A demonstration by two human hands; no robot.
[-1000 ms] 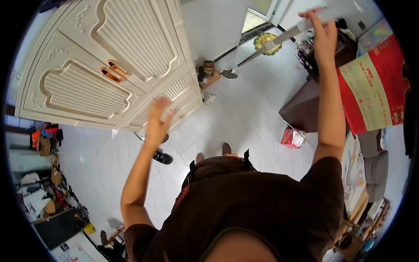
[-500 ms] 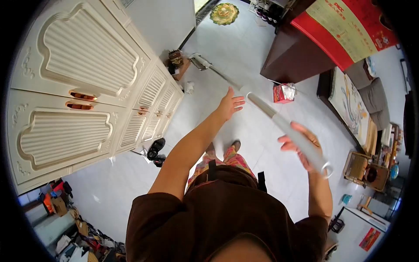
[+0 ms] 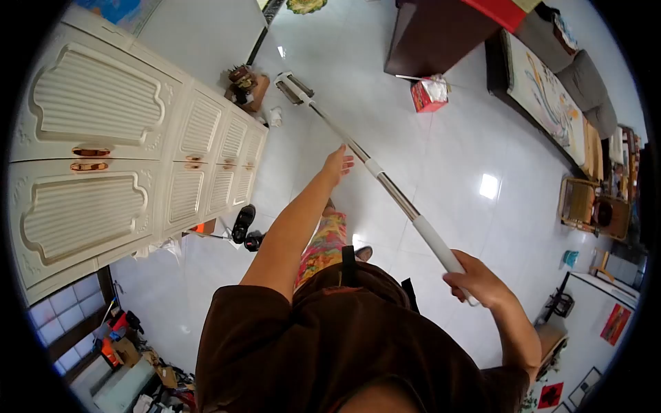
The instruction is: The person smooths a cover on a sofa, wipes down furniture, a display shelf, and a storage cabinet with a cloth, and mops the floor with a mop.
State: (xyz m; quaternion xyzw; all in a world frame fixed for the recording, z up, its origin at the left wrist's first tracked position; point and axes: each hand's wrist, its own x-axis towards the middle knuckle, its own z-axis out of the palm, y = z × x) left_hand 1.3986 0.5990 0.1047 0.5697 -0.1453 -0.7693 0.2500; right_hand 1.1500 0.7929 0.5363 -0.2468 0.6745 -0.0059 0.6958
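Floor (image 3: pixel 441 158) around mop (image 3: pixel 396 195): shoes (image 3: pixel 243 224), red box (image 3: pixel 429 97).

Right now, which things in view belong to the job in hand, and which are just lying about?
In use:
- mop, gripped by the right hand; left hand open near its pole

Lying about:
- black shoes by the cabinet
- red box on the floor
- white scrap

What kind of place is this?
It looks like the inside of someone's home: a row of cream panelled cabinets stands on one side, a grey cushioned seat is at the other, and a pair of black shoes sits by the cabinets.
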